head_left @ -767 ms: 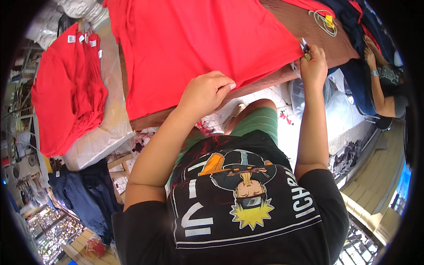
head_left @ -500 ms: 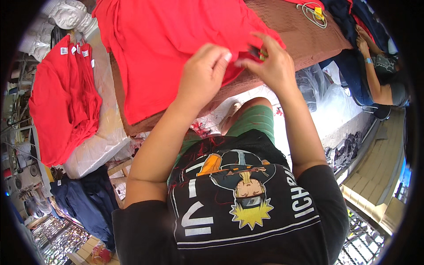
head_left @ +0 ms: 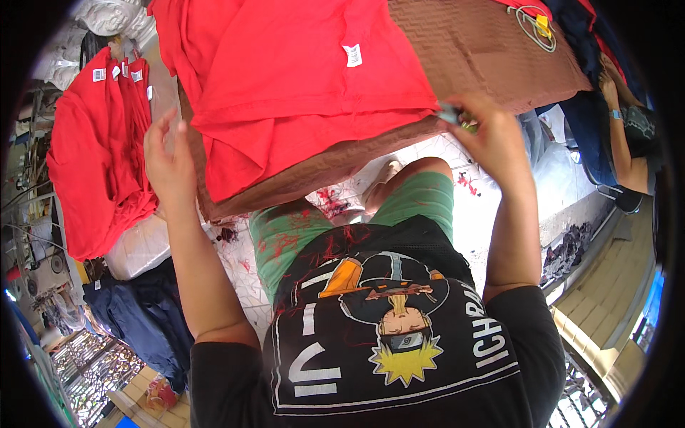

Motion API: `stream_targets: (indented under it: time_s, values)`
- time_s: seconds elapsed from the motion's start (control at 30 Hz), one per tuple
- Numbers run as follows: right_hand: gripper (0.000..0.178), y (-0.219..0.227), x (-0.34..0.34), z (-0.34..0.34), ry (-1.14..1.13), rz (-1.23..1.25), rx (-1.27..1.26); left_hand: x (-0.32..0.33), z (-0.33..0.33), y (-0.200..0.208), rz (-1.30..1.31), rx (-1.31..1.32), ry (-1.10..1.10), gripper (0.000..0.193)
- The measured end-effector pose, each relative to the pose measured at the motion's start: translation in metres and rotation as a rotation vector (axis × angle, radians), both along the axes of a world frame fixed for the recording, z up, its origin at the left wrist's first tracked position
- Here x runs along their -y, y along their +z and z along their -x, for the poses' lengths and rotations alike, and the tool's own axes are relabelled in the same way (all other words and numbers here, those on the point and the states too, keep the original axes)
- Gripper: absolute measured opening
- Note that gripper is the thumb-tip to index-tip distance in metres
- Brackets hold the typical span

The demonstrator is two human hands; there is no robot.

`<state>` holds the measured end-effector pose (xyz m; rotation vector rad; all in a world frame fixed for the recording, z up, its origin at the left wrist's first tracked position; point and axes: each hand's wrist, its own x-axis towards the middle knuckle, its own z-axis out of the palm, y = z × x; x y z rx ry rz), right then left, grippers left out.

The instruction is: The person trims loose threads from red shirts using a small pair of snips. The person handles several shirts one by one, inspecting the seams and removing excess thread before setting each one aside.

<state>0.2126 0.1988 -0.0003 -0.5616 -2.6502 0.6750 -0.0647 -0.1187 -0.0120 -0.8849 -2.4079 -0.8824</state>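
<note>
A red garment lies spread over the brown-covered table, its hem towards me and a lower layer showing beneath it. On its upper face is a small white label. At the garment's left edge my left hand is raised with fingers apart, holding nothing. My right hand, by the right corner of the hem, is closed round a small cutting tool that looks like thread snips. Its metal tip points at the corner, and a yellow-green part shows between the fingers.
Red garments with white tags are piled on the left, above dark blue clothes. A looped cord with a yellow piece lies at the table's far right. Another person's arm is at the right. Red thread scraps dot the floor.
My hands have parted from close together over the garment, left hand to the left, right hand to the right with the snips. The hem now lies flatter, and the white label shows.
</note>
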Motion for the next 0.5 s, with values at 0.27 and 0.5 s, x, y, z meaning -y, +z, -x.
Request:
stream_targets:
  time_s: [0.27, 0.5]
  values:
    - [0.024, -0.020, 0.002, 0.072, 0.040, 0.033, -0.224, -0.161, -0.064, -0.003, 0.075, 0.313, -0.398, 0.023]
    - [0.018, -0.042, 0.003, 0.066, 0.003, 0.200, -0.152, -0.121, -0.055, -0.007, 0.003, 0.908, -0.735, 0.020]
